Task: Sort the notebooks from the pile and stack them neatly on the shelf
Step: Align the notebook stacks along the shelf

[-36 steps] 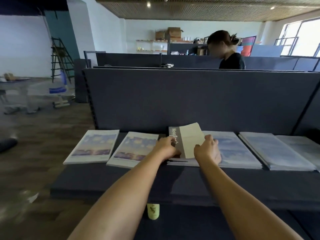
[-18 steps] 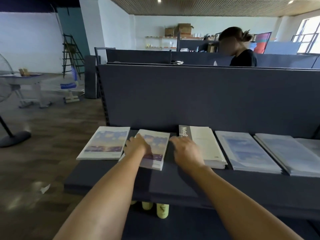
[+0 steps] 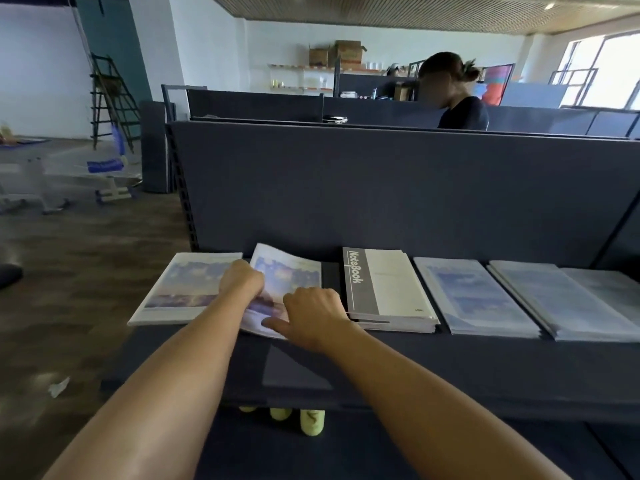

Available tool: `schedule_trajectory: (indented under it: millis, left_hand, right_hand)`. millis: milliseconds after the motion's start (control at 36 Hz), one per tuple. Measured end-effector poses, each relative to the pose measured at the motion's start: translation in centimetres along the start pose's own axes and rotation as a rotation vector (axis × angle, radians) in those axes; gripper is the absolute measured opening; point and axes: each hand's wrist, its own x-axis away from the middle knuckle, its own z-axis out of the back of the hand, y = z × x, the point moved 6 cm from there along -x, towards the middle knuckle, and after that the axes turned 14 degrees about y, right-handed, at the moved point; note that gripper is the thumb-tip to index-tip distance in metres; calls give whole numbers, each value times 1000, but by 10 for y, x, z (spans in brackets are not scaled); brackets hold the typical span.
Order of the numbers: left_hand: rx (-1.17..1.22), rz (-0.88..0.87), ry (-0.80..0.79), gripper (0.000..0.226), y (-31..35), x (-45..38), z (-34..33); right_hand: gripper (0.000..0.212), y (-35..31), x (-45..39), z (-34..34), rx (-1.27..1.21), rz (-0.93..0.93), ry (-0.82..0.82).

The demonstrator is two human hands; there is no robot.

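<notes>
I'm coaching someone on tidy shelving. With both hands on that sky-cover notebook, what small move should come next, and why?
Probably lower the sky-cover notebook flat and square it up. Its far edge is lifted and its cover is bowed, with the left hand at its left side and the right hand at its near corner. It sits askew between the left sky-cover notebook and the grey NoteBook stack.

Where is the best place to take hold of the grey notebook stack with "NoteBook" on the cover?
Take the grey notebook stack by its near short edge, coming from the front. That edge faces the person and shows its thickness above the shelf. The back panel blocks the far edge, and a blue stack crowds its right side.
</notes>
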Motion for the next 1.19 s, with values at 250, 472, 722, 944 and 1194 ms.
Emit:
schedule_trajectory:
  millis: [250, 472, 722, 944, 1194]
  left_hand:
    - [95, -160, -55, 20, 6, 12, -14]
    - [-180, -225, 275, 36, -26, -7, 27]
    - [-238, 174, 103, 98, -103, -35, 51]
    - [-115, 153, 329, 53, -89, -38, 76]
    - [87, 40, 526, 23, -80, -40, 97]
  right_hand:
    - [51, -10, 9, -6, -40, 62, 18]
    - [53, 9, 0, -16, -20, 2, -99]
    - [57, 6, -10, -14, -44, -10, -92]
    - [46, 4, -13, -5, -40, 31, -133]
    - [51, 4, -1, -8, -99, 55, -73]
